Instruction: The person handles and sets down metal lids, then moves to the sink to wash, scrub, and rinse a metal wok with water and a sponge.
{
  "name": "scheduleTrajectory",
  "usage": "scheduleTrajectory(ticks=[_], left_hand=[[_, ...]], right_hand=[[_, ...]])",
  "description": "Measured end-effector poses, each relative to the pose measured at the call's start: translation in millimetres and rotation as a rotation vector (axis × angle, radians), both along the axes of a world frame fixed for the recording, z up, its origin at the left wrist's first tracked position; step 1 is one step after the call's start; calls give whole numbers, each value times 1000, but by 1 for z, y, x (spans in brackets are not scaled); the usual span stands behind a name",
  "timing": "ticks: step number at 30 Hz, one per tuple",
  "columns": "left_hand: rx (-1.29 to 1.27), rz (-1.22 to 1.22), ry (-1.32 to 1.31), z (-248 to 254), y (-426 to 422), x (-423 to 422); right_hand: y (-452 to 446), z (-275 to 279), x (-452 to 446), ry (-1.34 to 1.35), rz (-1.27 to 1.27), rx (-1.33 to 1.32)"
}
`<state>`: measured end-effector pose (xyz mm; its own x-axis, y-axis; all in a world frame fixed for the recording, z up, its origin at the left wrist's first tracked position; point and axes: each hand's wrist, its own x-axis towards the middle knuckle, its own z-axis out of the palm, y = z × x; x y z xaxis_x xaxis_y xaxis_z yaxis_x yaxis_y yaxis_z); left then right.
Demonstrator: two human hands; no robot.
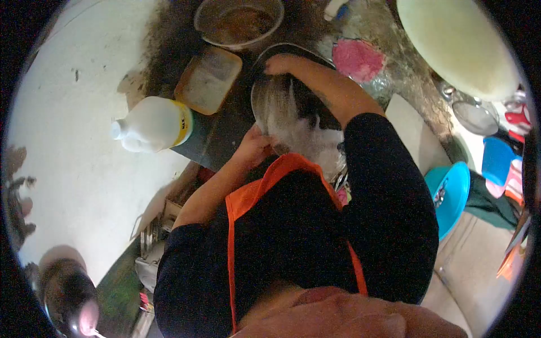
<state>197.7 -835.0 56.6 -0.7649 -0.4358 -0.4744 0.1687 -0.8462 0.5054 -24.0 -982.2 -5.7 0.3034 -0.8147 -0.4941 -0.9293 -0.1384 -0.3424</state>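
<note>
A large rounded metal vessel [282, 107] with whitish suds or streaks on its surface is tilted in front of my orange-edged apron. My left hand [258, 143] holds its near left rim, with the fingers closed around the edge. At the far side, my right hand [277, 65] rests against the vessel near its upper rim, its fingers bent; whether it holds something small is hidden. Just left of the vessel lies a rectangular tray [209, 80] with a pale bottom.
A round basin [239, 22] with brownish water stands at the back. A white jug [153, 125] is on the left, a pink cloth [358, 59] at the back right. Farther right are a turquoise basin [452, 197], a blue container [497, 160] and a strainer [475, 117].
</note>
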Motion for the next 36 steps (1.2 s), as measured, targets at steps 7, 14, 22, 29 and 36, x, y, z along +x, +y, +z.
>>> scheduleTrajectory(ticks=[7,14,22,29,36], left_hand=[[163,99,84,-36,-19,-40],[265,38,96,-14,29,-63],[103,-111,50,37,32,-90],[114,-34,180,63,17,-82],[31,72,323,42,-42,-66]], right_hand=[[207,123,52,-230,-283,-808],[339,25,6,-422,-1748,-797],[299,118,34,144,-1129,-1101],[328,126,-52,-713,-1398,-440],[344,79,-80,-1270,-1631,-511]])
